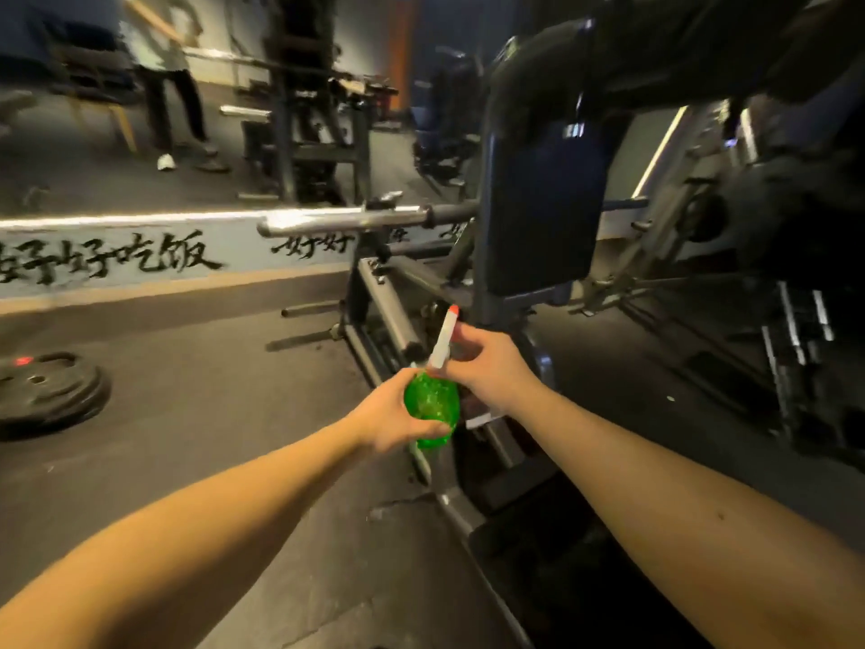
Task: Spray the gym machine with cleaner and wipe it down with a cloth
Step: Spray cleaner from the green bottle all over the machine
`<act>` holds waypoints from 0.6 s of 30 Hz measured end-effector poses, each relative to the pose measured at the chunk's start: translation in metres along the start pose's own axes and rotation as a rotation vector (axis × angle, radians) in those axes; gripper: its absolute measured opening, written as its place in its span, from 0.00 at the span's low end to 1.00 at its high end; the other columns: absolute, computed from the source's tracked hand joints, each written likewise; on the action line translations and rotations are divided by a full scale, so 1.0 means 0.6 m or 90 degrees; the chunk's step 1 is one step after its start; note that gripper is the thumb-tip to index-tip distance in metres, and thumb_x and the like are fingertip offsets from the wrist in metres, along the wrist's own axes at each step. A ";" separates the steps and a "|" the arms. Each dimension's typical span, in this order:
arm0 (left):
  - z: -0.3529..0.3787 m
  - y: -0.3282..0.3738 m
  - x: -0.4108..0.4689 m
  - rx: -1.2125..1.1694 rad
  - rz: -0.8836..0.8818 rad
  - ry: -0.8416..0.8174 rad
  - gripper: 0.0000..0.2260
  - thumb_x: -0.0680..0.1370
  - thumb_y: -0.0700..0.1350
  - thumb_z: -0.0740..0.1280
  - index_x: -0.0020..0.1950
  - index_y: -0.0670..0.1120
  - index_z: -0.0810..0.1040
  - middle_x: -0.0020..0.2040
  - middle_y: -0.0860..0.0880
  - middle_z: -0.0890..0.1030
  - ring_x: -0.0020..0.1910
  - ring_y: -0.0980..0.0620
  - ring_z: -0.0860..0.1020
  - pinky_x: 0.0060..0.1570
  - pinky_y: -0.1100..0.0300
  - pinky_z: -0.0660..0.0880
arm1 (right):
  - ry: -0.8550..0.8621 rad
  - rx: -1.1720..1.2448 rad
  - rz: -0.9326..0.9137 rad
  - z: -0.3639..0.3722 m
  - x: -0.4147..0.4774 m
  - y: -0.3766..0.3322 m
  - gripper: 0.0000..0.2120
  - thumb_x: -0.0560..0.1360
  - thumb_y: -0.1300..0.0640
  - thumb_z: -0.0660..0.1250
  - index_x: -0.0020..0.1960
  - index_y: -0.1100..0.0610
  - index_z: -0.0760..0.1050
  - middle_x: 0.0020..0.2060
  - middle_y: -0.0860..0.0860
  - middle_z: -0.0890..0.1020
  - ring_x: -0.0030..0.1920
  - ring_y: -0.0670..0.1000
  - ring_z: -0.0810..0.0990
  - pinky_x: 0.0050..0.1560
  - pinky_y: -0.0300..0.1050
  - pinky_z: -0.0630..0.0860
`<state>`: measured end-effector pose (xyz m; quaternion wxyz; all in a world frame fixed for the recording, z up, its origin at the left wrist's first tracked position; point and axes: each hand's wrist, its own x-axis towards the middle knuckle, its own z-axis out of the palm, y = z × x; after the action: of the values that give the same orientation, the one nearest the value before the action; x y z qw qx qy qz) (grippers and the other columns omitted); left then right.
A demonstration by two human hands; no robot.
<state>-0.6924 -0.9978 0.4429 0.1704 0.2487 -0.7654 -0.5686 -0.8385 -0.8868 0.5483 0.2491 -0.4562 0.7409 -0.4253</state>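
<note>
A green spray bottle [431, 405] with a white head and red nozzle tip is held in front of me, low at centre. My left hand [391, 421] wraps the green body from the left. My right hand [489, 367] grips the white spray head at the bottle's neck, nozzle pointing up and away. Beyond the bottle stands the gym machine, with a dark blue upright pad [545, 213] and a chrome bar [346, 220] sticking out to the left. No cloth shows in view.
A black weight plate [47, 391] lies on the grey floor at left. A low wall with painted black characters [107, 262] runs behind. A person's legs [175, 110] stand far back left. More dark machine frames [791, 320] crowd the right side.
</note>
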 end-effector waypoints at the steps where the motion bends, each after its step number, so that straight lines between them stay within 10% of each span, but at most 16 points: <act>1: -0.020 0.009 0.023 0.004 0.016 -0.019 0.39 0.58 0.55 0.83 0.66 0.51 0.75 0.55 0.49 0.85 0.55 0.53 0.84 0.60 0.49 0.81 | 0.016 -0.015 0.002 -0.001 0.019 -0.016 0.20 0.70 0.60 0.81 0.60 0.50 0.83 0.51 0.47 0.87 0.49 0.37 0.82 0.55 0.37 0.79; 18: -0.073 0.208 0.341 0.023 0.178 -0.117 0.36 0.63 0.59 0.81 0.68 0.55 0.73 0.56 0.54 0.84 0.55 0.58 0.83 0.61 0.49 0.80 | 0.218 -0.076 0.005 -0.174 0.249 -0.099 0.38 0.73 0.43 0.77 0.78 0.51 0.68 0.67 0.46 0.78 0.65 0.48 0.77 0.68 0.50 0.75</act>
<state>-0.8595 -1.1213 0.5705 0.1725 0.0895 -0.8150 -0.5460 -0.9588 -0.9904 0.6556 0.0935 -0.3880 0.7981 -0.4514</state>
